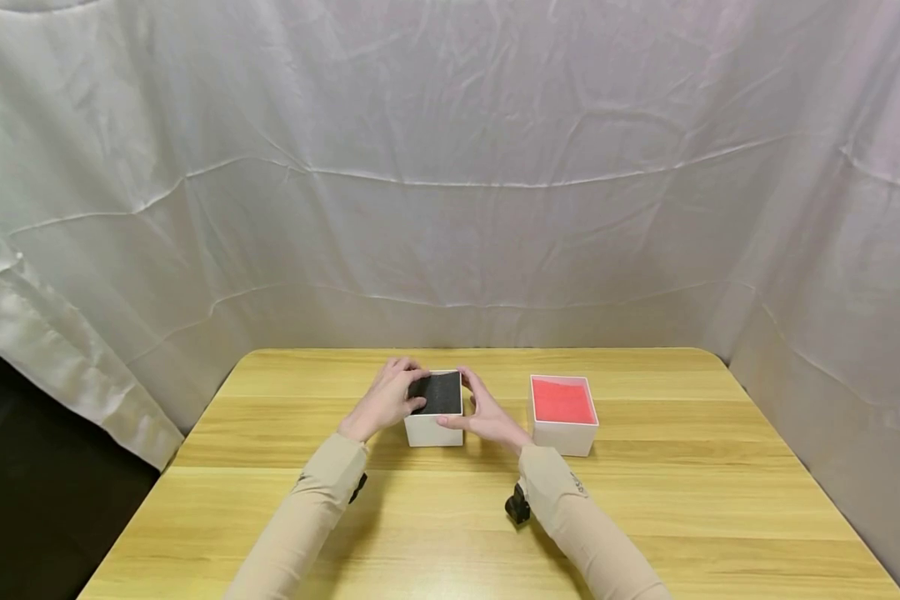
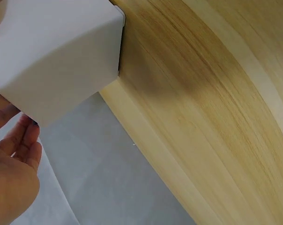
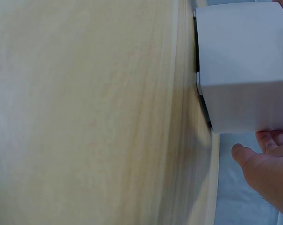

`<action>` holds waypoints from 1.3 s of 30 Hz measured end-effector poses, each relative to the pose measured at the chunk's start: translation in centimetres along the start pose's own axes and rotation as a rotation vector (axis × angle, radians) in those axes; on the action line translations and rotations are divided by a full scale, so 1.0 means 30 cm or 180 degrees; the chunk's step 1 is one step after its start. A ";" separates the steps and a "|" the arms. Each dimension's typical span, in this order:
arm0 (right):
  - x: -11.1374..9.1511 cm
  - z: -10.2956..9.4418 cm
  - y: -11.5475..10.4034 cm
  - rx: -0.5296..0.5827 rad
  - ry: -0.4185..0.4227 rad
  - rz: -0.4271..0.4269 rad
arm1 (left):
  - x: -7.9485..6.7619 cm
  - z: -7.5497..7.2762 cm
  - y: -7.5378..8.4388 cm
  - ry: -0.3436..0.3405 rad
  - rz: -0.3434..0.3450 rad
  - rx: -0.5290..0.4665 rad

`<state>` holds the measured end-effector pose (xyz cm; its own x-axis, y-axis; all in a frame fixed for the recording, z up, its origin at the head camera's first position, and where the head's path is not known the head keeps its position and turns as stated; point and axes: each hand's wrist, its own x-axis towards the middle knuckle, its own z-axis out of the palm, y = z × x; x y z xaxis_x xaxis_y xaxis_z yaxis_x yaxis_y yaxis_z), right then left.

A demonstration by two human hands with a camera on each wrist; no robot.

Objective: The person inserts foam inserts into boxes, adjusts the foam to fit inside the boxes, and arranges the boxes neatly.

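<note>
A white box [image 1: 433, 431] with a black panel [image 1: 441, 393] in its open top stands near the table's far edge. From the left, my left hand [image 1: 385, 400] grips this box, its thumb over the black panel and its other fingers by the back left corner. My right hand [image 1: 489, 418] holds the opposite side, thumb at the front right corner and fingers reaching to the back one. The left wrist view has the plain box wall [image 2: 57, 61] with curled fingers [image 2: 26, 136] at its edge. Several right fingertips are hidden behind the box wall [image 3: 244, 70] in the right wrist view.
To the right stands a second white box [image 1: 564, 437] with a red panel [image 1: 562, 402] in its top. Both are on a wood-grain table [image 1: 435, 533]. Pale curtains [image 1: 450, 208] hang behind and beside it, and a dark area [image 1: 37, 483] shows at the left.
</note>
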<state>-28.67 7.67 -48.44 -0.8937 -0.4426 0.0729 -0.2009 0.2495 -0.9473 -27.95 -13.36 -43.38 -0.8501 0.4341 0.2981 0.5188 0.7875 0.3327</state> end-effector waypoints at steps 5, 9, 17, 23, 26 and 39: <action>-0.002 -0.001 -0.007 0.0033 -0.0007 0.0066 | 0.004 -0.002 0.003 -0.0081 0.0136 -0.0041; -0.001 0.000 -0.007 0.0042 -0.0016 0.0064 | 0.002 -0.003 0.004 -0.0187 0.0186 -0.0059; -0.001 0.000 -0.007 0.0050 0.0004 0.0093 | 0.004 -0.003 -0.003 -0.0244 0.0307 -0.0041; -0.003 -0.001 -0.006 0.0062 0.0000 0.0070 | 0.008 -0.009 0.001 -0.0352 0.0306 0.0067; -0.003 -0.001 -0.005 0.0065 -0.0013 0.0097 | 0.009 -0.012 0.004 -0.0372 0.0291 0.0061; -0.004 -0.004 -0.005 0.0050 -0.0027 0.0153 | 0.037 -0.003 0.010 -0.0618 0.0306 -0.0417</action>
<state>-28.58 7.78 -48.26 -0.8987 -0.4378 0.0246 -0.1514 0.2573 -0.9544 -28.73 -12.68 -42.87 -0.7911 0.5902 0.1608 0.5947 0.6805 0.4280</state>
